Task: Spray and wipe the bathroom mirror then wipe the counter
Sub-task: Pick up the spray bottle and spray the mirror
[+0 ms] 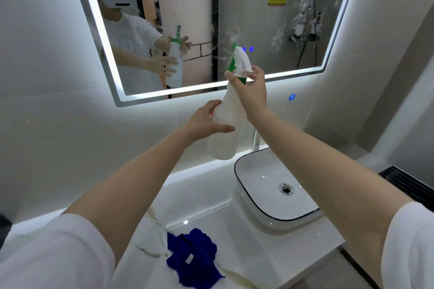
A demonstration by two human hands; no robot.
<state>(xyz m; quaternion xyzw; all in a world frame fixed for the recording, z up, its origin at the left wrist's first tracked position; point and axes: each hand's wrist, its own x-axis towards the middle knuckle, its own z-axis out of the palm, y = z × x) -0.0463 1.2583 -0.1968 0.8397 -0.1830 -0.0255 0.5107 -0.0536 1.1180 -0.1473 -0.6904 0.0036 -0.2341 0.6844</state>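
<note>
Looks like the spraying step: right hand (251, 94) is wrapped round the neck of the white translucent plastic spray bottle with green trigger (225, 134), held up before the LED-edged rectangular mirror (258, 19), while the left hand (204, 119) lies flat, fingers straight, steadying its body. Next I'd aim and squeeze, then grab the crumpled blue cloth (192, 253) off the white marble-look counter (246, 241). Trigger finger's hidden, liquid level unclear

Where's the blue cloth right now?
Head view: the blue cloth lies crumpled on the counter near its front edge, to the front-left of the basin, well below the raised spray bottle.
</note>
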